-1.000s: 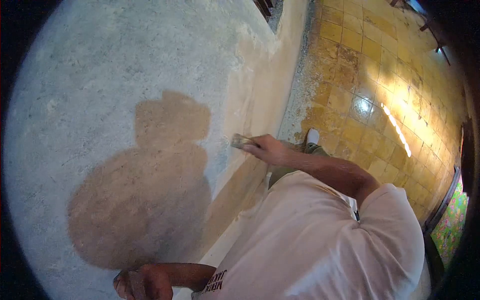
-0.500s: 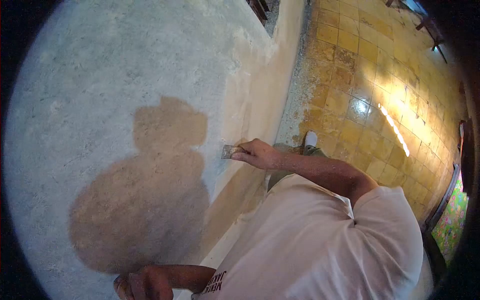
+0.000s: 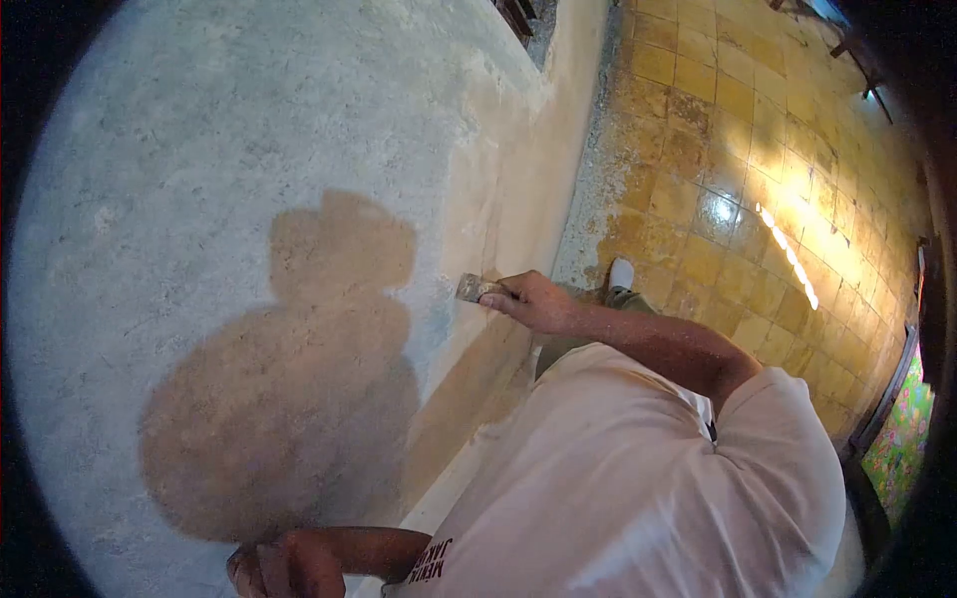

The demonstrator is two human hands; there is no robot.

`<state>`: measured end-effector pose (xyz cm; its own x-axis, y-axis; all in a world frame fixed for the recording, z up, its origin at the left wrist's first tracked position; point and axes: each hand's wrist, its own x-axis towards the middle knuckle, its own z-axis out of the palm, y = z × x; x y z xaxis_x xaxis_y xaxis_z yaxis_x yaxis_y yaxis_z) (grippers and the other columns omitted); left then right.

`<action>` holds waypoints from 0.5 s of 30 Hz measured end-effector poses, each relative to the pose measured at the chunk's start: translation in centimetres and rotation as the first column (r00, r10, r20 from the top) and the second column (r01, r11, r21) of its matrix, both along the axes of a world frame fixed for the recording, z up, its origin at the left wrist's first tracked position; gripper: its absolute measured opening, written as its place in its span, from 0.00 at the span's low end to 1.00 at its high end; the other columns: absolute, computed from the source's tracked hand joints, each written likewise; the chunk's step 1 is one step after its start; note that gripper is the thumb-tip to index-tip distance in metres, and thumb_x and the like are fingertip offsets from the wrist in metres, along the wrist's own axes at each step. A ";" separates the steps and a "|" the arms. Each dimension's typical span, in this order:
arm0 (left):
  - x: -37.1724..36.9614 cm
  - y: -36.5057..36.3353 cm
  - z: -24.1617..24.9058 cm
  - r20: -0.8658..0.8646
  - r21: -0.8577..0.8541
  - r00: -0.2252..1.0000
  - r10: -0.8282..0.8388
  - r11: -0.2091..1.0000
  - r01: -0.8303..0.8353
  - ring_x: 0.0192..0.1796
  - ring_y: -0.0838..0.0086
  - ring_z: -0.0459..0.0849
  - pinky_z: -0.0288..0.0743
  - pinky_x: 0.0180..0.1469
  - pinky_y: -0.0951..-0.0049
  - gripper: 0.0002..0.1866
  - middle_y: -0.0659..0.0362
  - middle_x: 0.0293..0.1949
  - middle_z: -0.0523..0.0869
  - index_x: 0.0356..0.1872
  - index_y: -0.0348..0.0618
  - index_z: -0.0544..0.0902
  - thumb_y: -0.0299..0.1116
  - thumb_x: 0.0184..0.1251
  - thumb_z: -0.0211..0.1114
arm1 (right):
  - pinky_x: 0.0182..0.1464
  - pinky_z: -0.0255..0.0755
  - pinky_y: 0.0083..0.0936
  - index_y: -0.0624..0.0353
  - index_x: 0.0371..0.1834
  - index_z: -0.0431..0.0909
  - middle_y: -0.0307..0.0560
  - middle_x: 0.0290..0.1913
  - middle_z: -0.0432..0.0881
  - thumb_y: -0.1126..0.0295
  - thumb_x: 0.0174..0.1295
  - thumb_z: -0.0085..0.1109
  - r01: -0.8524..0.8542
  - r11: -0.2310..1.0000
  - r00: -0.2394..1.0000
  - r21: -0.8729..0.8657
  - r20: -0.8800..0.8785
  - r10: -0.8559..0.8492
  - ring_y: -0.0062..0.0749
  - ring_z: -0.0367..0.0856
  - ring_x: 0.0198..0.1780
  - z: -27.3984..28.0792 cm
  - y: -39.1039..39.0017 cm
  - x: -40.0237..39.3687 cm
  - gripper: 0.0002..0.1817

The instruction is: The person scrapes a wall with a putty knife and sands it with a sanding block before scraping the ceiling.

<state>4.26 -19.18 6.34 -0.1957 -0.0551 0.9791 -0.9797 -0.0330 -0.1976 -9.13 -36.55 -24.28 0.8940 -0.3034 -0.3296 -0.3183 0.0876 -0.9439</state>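
My right hand point(image 3: 538, 302) is closed around the handle of a small flat scraper point(image 3: 471, 288). The scraper's blade is at the wall point(image 3: 229, 149), where the blue-grey surface meets a beige strip. At the bottom left, my left hand point(image 3: 289, 566) is closed with its fingers curled, close to the wall. What it holds, if anything, is hidden.
A yellow tiled floor point(image 3: 688, 159) with worn edges runs along the wall's base. My shoe point(image 3: 621, 272) stands near that edge. A dark-framed opening point(image 3: 520, 18) is at the top. Flowered cloth point(image 3: 900, 424) shows at the far right.
My right hand and the scraper have moved a little to the right and slightly up in the view, towards the floor side. My left hand has hardly moved.
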 end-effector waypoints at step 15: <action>-0.3 -2.0 0.8 -0.640 -0.446 0.546 0.540 0.317 -0.837 0.20 0.74 0.68 0.67 0.26 0.69 0.19 0.62 0.22 0.71 0.27 0.44 0.70 0.49 0.65 0.47 | 0.34 0.69 0.39 0.65 0.31 0.76 0.59 0.22 0.75 0.45 0.64 0.47 0.055 0.998 0.998 -0.011 0.023 -0.055 0.46 0.75 0.27 -1.1 0.9 -0.7 0.29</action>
<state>3.98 -21.20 7.19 -0.0976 0.6399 0.7622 -0.4997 -0.6938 0.5185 -9.85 -35.61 -25.33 0.8831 -0.3562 -0.3052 -0.2914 0.0933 -0.9520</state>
